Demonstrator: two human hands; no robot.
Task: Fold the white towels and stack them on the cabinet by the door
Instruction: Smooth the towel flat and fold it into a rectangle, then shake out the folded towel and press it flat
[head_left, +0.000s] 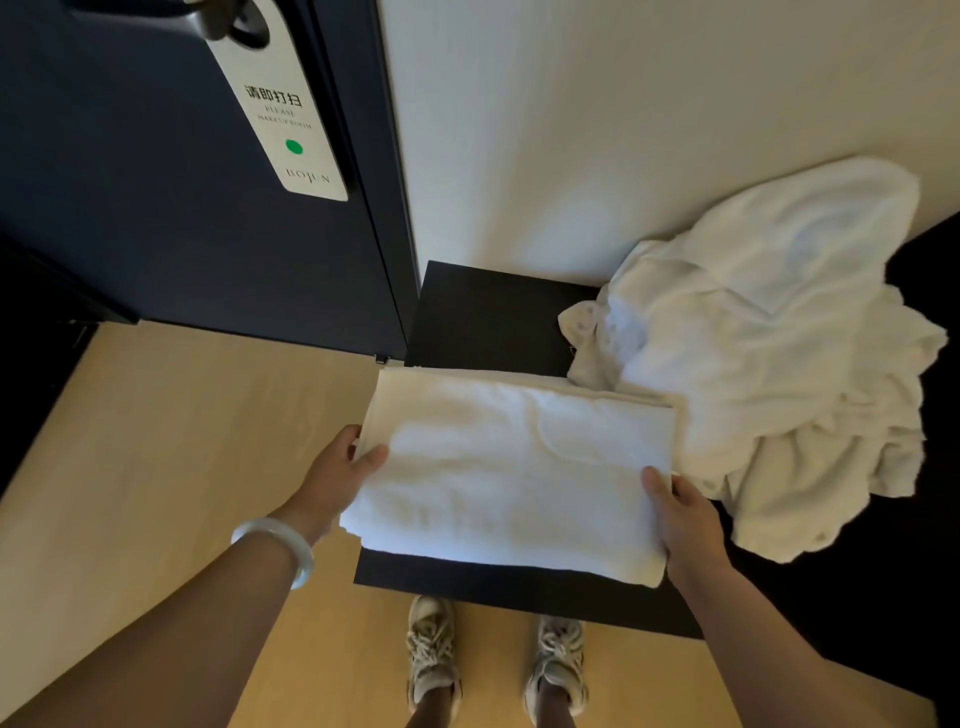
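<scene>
A folded white towel (511, 467) lies flat over the front part of the black cabinet (488, 312), overhanging its left edge. My left hand (340, 467) grips the towel's left edge, thumb on top. My right hand (685, 519) grips its right front corner, thumb on top and fingers underneath. A heap of unfolded white towels (769, 353) is piled on the cabinet's right side, leaning against the wall and touching the folded towel's far right edge.
The dark door (182, 208) stands left of the cabinet with a white hanger sign (285, 114) on its handle. A cream wall (597, 130) rises behind the cabinet. My shoes (493, 660) stand on the wooden floor (182, 441) at the cabinet's front.
</scene>
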